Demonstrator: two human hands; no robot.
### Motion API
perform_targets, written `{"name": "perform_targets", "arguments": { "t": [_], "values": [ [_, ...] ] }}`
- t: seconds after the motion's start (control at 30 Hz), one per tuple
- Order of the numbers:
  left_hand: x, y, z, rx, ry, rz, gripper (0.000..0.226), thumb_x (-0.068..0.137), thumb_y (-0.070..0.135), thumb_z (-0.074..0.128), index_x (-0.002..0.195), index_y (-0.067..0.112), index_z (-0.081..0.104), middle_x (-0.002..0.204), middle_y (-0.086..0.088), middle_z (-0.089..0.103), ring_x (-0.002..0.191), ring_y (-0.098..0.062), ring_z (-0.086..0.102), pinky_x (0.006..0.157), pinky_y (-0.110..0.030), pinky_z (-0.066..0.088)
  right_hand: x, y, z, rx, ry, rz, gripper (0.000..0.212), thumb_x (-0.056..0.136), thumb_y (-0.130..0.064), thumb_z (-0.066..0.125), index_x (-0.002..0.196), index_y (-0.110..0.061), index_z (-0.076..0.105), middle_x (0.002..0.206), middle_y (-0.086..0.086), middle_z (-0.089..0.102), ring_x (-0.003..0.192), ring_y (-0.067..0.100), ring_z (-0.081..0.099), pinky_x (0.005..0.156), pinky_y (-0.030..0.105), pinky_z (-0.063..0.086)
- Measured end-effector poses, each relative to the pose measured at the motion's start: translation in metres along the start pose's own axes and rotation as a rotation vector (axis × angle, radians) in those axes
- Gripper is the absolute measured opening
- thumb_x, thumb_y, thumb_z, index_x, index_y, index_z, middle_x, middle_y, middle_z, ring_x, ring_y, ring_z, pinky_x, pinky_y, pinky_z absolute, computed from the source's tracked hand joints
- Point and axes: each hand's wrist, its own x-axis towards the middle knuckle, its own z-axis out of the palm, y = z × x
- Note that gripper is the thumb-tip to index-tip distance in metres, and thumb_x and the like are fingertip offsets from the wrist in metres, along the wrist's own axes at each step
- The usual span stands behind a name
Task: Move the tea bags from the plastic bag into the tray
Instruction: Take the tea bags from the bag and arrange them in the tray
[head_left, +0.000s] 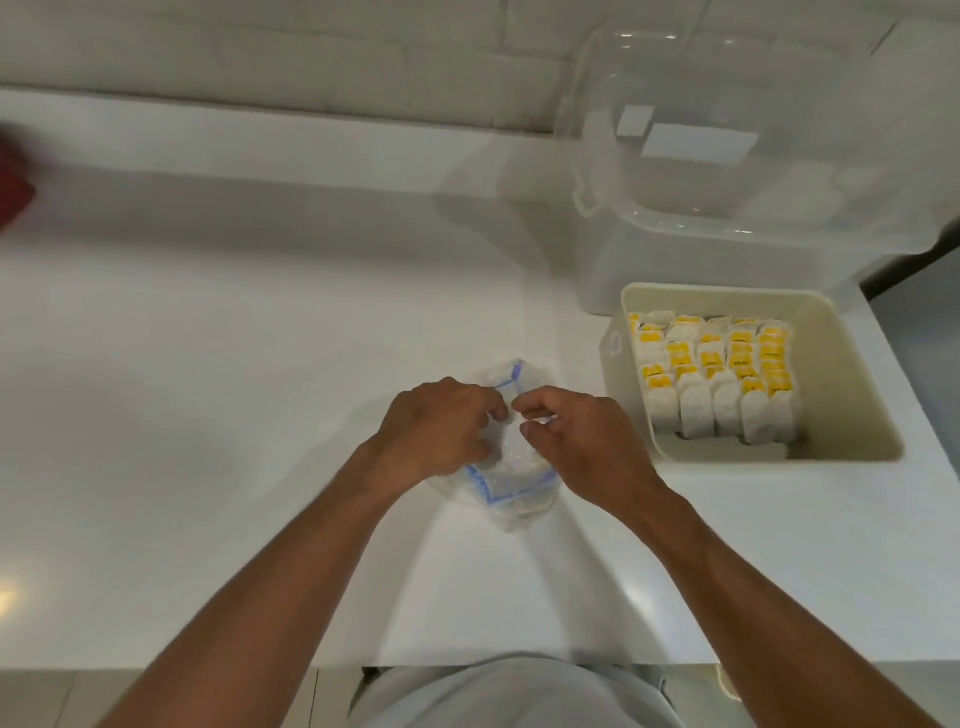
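A clear plastic bag (511, 488) with blue lines lies on the white counter in front of me, with pale tea bags showing through its lower part. My left hand (434, 434) grips its left side with curled fingers. My right hand (582, 439) pinches the plastic on the right side, fingertips almost meeting the left hand's. To the right stands a cream tray (852, 395). Rows of tea bags (722, 379) with yellow tags fill its left and middle part.
A large clear plastic storage box (727, 171) stands behind the tray against the back wall. A red object (13, 182) is blurred at the far left edge. The white counter (208, 364) ends at a front edge near my body.
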Motion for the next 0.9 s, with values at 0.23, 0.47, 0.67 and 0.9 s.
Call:
{"name": "perform_targets", "arguments": {
  "t": [0.23,0.47,0.67,0.9],
  "values": [
    [0.003,0.000,0.016,0.102,-0.003,0.053,0.022,0.084,0.040,0.065,0.106,0.042,0.065,0.108,0.015,0.067,0.102,-0.014,0.062,0.072,-0.026,0.043,-0.001,0.014,0.013,-0.041,-0.055,0.020,0.022,0.091,-0.024,0.065,0.110,-0.032,0.070,0.102,-0.014,0.074,0.091,0.005,0.069,0.084,0.020,0.048],
    [0.008,0.004,0.023,0.104,0.029,0.038,0.007,0.090,0.035,0.058,0.094,0.038,0.063,0.099,0.012,0.063,0.094,-0.017,0.061,0.070,-0.026,0.037,-0.001,0.021,0.019,0.024,-0.064,0.004,0.021,0.088,-0.027,0.068,0.109,-0.029,0.071,0.096,-0.013,0.074,0.089,0.006,0.069,0.086,0.032,0.054],
    [0.007,-0.001,0.014,-0.268,0.084,0.039,0.012,0.088,0.040,0.071,0.093,0.037,0.061,0.088,0.019,0.066,0.080,-0.007,0.062,0.074,-0.031,0.051,-0.002,0.023,0.015,0.184,-0.031,0.034,0.019,0.088,-0.026,0.070,0.106,-0.031,0.070,0.085,-0.015,0.072,0.078,0.004,0.068,0.078,0.030,0.056],
    [0.001,0.002,0.008,-0.418,0.251,0.077,0.017,0.089,0.023,0.072,0.097,0.032,0.060,0.088,0.017,0.069,0.079,-0.007,0.066,0.076,-0.035,0.055,-0.010,0.023,0.009,0.385,0.023,0.152,0.011,0.088,-0.017,0.067,0.089,-0.027,0.071,0.067,-0.020,0.066,0.064,0.010,0.067,0.069,0.038,0.060]
  ]
}}
